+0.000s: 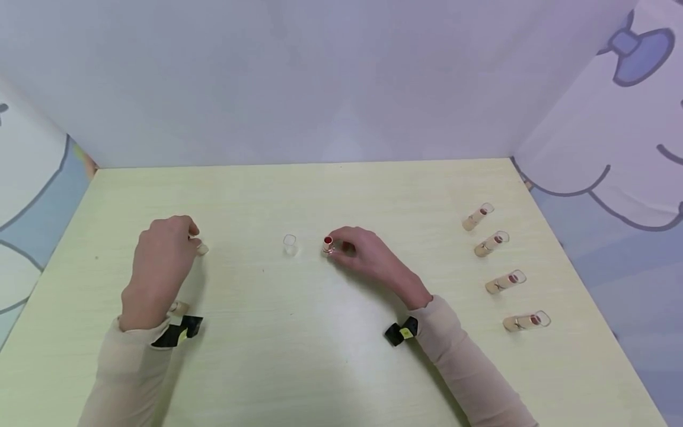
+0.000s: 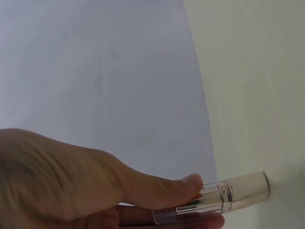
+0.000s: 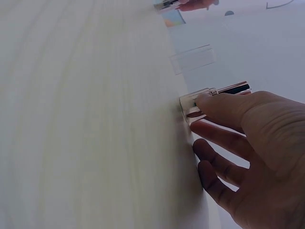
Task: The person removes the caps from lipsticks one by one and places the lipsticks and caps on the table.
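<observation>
My left hand [image 1: 162, 261] pinches a capped lipstick [image 2: 248, 191] between thumb and fingers. Its beige base faces the tabletop, while the clear cap end lies partly hidden behind the thumb. Near the middle of the table, my right hand [image 1: 365, 252] pinches an uncapped lipstick tube [image 1: 328, 242] by its lower part. That tube stands upright, with a shiny rose-gold collar and red at the top; in the right wrist view its clear lower end [image 3: 187, 106] is at the tabletop. A clear cap [image 1: 290, 244] stands left of it, apart from both hands.
Several capped lipsticks [image 1: 504, 281] lie in a slanting column on the right of the pale wooden table [image 1: 299, 367]. Another beige piece [image 1: 179, 308] shows beside the left wrist, partly covered. A plain pale wall [image 1: 299, 83] rises behind the table's back edge.
</observation>
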`<action>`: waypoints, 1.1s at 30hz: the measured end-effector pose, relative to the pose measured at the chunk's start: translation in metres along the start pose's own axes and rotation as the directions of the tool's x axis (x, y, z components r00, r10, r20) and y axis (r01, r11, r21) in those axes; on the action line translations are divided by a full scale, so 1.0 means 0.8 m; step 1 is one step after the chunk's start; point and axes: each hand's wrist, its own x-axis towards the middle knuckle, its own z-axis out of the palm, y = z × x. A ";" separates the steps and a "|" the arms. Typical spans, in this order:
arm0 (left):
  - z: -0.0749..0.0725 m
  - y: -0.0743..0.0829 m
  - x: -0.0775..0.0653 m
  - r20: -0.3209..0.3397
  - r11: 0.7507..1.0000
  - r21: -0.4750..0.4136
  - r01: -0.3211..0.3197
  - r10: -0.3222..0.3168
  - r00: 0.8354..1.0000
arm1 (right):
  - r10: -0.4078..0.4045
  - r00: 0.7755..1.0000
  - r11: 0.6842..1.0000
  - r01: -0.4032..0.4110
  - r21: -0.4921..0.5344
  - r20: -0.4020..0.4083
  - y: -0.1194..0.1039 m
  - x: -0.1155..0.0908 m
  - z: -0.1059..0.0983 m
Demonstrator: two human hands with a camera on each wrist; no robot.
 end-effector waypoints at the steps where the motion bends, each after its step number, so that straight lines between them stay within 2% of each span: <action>1: 0.000 0.001 0.000 -0.004 1.000 0.002 0.000 0.000 1.000 | 0.001 1.000 1.000 -0.001 0.000 0.000 0.000 0.000 0.000; 8: -0.005 0.018 -0.008 -0.049 0.999 -0.010 -0.048 0.047 0.998 | 0.012 1.000 1.000 -0.012 -0.025 0.014 0.001 -0.001 0.001; 15: -0.008 0.048 -0.020 -0.114 0.990 -0.083 -0.110 0.100 0.988 | 0.104 0.993 0.994 -0.107 0.038 0.060 -0.003 -0.004 -0.005; 20: -0.007 0.069 -0.027 -0.165 0.980 -0.133 -0.147 0.124 0.978 | 0.127 0.991 0.989 -0.130 0.068 0.045 -0.010 -0.010 -0.016; 23: -0.006 0.080 -0.032 -0.222 0.974 -0.147 -0.172 0.137 0.965 | 0.090 0.996 0.995 -0.090 0.051 -0.007 -0.016 -0.014 -0.023; 27: -0.006 0.092 -0.038 -0.281 0.959 -0.185 -0.214 0.157 0.947 | -0.023 0.992 0.999 0.020 -0.025 -0.124 -0.024 -0.016 -0.029; 30: -0.004 0.101 -0.041 -0.288 0.938 -0.240 -0.251 0.178 0.941 | -0.138 0.967 0.989 0.123 -0.082 -0.214 -0.033 -0.017 -0.032; 33: -0.003 0.108 -0.045 -0.262 0.913 -0.314 -0.262 0.182 0.948 | -0.239 0.932 0.970 0.216 -0.112 -0.274 -0.044 -0.019 -0.035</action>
